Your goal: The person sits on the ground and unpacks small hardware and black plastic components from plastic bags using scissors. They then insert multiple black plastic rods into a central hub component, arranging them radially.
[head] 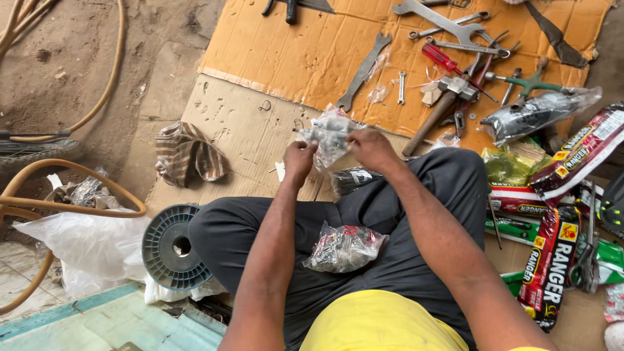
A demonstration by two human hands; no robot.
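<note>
**Ravi:** Plastic bag point(328, 133), small, clear and crinkled, is up between both hands in front of the knees, above the pale cardboard sheet point(240, 130) on the ground. The left hand point(299, 159) pinches its lower left edge; the right hand point(369, 148) grips the right side, fingers closed on the film.

**Meena:** What is in it?

**Ravi:** Small grey bits, probably metal, but the wrinkled film blurs them, so I cannot tell their shape. A second bag of hardware point(343, 248), fuller and glossy, lies on the lap on dark grey trousers.

**Meena:** And around the person?

**Ravi:** A brighter orange cardboard point(305, 52) farther off carries steel tools: a long flat spanner point(364, 71), a wooden-handled hammer point(437, 110) with a blocky head, a red-handled screwdriver point(448, 63). More spanners at the top edge are cut off by the frame. A striped cloth point(188, 156) lies crumpled to the left, and a round ribbed grey plastic spool point(170, 247) sits beside the left knee, partly hidden by the thigh.

**Meena:** The right side?

**Ravi:** Long red-and-black glossy packets point(552, 260), overlapping, some running out of view. A dark wrapped item point(536, 112) in clear film rests above them; its contents are hard to make out. A tan rubber hose point(71, 188) loops over the sandy floor at left.
</note>
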